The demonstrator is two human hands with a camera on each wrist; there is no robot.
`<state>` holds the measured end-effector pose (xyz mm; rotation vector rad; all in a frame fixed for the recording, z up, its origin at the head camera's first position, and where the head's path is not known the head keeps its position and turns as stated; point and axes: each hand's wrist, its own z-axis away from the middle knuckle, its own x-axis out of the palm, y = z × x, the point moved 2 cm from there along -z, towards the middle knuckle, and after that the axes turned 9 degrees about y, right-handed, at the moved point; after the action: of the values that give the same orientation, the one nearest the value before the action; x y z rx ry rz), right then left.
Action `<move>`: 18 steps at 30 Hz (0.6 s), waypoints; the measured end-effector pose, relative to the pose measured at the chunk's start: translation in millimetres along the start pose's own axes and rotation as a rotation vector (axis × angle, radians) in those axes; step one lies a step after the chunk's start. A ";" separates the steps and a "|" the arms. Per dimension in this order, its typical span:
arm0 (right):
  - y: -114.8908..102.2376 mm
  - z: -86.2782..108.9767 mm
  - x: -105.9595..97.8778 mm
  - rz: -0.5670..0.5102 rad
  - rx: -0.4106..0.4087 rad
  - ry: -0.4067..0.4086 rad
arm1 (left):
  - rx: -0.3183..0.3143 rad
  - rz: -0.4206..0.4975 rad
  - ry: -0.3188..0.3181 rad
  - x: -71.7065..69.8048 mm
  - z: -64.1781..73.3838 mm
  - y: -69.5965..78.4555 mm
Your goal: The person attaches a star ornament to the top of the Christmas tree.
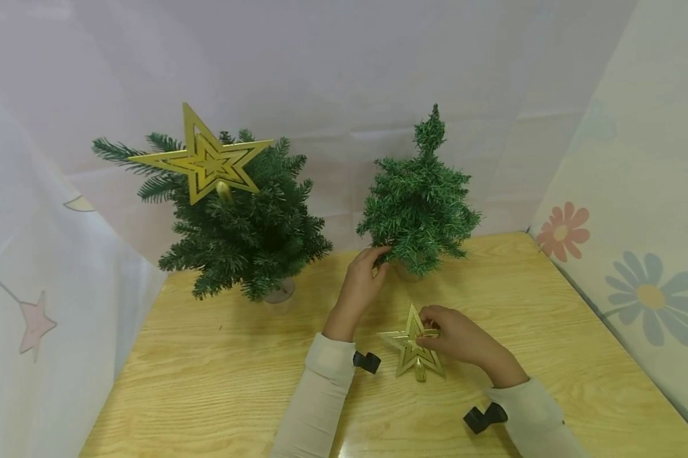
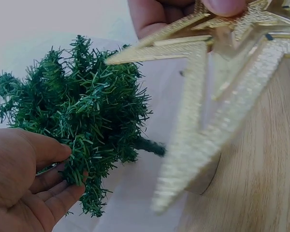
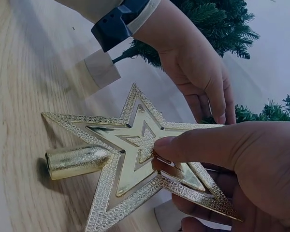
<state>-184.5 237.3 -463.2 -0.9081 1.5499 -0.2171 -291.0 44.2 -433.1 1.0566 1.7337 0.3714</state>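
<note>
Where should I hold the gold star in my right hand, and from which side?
Pinch the gold star front and back by its right point, coming from the right. It's flat and thin, and its tube juts out between the two lower points, so this grip should leave that free.

Pale walls (image 1: 332,63), one bearing printed flowers (image 1: 652,296), border a wood-grain table (image 1: 206,381).
</note>
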 end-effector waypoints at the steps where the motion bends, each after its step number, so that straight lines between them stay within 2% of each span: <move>1: -1.4 0.3 -0.8 -0.014 -0.006 0.003 | -0.002 0.000 0.000 -0.2 0.1 0.2; 8: -7.6 1.5 -5.4 -0.051 0.004 -0.013 | 0.006 0.007 -0.007 -0.8 0.0 -0.2; 18: -8.9 0.2 -7.2 -0.059 -0.034 0.009 | 0.017 -0.018 -0.003 -1.8 0.4 0.6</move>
<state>-181.2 236.1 -452.3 -0.9808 1.5402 -0.2378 -290.2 42.9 -431.7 1.0525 1.7454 0.3446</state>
